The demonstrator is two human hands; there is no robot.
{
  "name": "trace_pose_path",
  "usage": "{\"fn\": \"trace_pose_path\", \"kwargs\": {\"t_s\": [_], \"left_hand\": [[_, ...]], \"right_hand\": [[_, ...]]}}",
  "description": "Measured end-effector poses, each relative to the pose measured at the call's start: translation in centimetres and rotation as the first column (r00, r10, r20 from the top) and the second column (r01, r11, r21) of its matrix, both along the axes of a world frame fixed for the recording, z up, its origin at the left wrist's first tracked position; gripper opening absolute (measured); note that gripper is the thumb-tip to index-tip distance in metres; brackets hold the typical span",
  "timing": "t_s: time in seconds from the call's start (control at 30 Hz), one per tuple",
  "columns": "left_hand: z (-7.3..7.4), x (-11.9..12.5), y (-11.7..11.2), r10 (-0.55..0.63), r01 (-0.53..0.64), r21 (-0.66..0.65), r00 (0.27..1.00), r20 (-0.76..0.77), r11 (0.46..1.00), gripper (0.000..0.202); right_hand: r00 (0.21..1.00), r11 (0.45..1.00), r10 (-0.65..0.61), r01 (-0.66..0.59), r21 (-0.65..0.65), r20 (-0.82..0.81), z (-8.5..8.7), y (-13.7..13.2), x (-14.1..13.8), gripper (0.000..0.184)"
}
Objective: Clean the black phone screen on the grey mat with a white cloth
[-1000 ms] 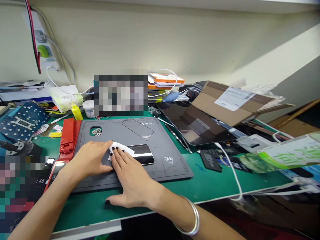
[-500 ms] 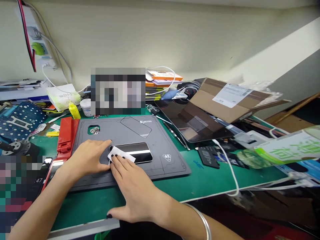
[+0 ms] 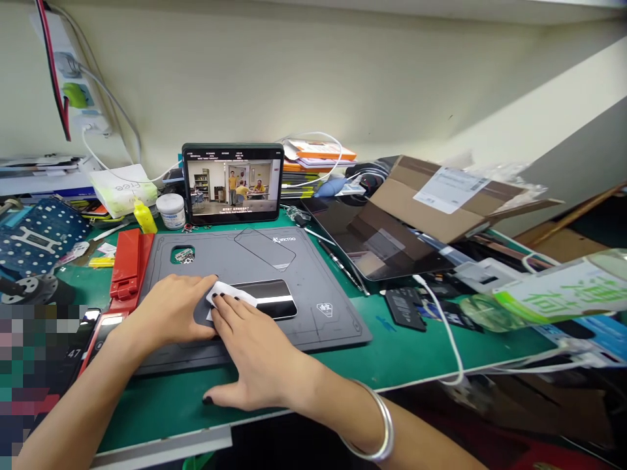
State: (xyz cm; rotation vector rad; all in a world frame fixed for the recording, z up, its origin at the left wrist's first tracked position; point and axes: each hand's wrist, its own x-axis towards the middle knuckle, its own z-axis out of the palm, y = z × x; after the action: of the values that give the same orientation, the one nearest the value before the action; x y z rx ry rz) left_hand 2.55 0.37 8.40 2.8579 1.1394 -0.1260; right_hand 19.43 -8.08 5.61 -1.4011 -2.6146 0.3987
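A smartphone (image 3: pixel 277 299) with a dark glossy screen lies flat on the grey work mat (image 3: pixel 323 287). My left hand (image 3: pixel 171 307) reaches around the phone's left end, index finger at the far edge and thumb at the near edge. My right hand (image 3: pixel 255 349) presses a folded white wipe (image 3: pixel 230 292) onto the left part of the screen, its fingers stretched forward and its thumb spread away. Part of the wipe is covered by those fingers. Behind the phone, a clear phone-shaped pane with a dark outline (image 3: pixel 264 249) lies on the mat.
A tablet (image 3: pixel 232 183) playing a video stands at the back. Left are a red clamp-like holder (image 3: pixel 128 264), yellow bottle (image 3: pixel 145 215) and white tub (image 3: pixel 171 210). Right are a pen-like tool (image 3: pixel 343 266), a large dark screen panel (image 3: pixel 353 228), an opened carton (image 3: pixel 441 196) and a white cable (image 3: pixel 443 326).
My right hand has slid the wipe slightly left and away from me along the screen. My left hand stays at the phone's left end. The view has shifted a little.
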Motion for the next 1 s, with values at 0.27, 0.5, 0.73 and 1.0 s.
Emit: {"fn": "trace_pose_path", "kwargs": {"t_s": [0.27, 0.5, 0.73, 1.0], "left_hand": [[-0.1, -0.2, -0.1, 0.008, -0.008, -0.001, 1.0, -0.003, 1.0, 0.056], [0.3, 0.0, -0.1, 0.015, -0.016, -0.047, 1.0, -0.02, 0.999, 0.065], [0.1, -0.2, -0.2, 0.01, -0.011, -0.033, 1.0, -0.012, 0.999, 0.063], [0.1, -0.1, 0.0, 0.018, -0.019, -0.023, 1.0, -0.024, 1.0, 0.067]], "right_hand": [[1.0, 0.995, 0.009, -0.012, -0.095, -0.029, -1.0, -1.0, 0.1, 0.114], [1.0, 0.991, -0.017, 0.014, -0.13, -0.026, -1.5, -0.1, 1.4, 0.114], [0.996, 0.994, 0.064, -0.07, -0.084, -0.065, -1.6, 0.1, 1.4, 0.117], [0.996, 0.993, 0.039, -0.048, -0.109, -0.078, -1.1, 0.0, 1.9, 0.115]]}}
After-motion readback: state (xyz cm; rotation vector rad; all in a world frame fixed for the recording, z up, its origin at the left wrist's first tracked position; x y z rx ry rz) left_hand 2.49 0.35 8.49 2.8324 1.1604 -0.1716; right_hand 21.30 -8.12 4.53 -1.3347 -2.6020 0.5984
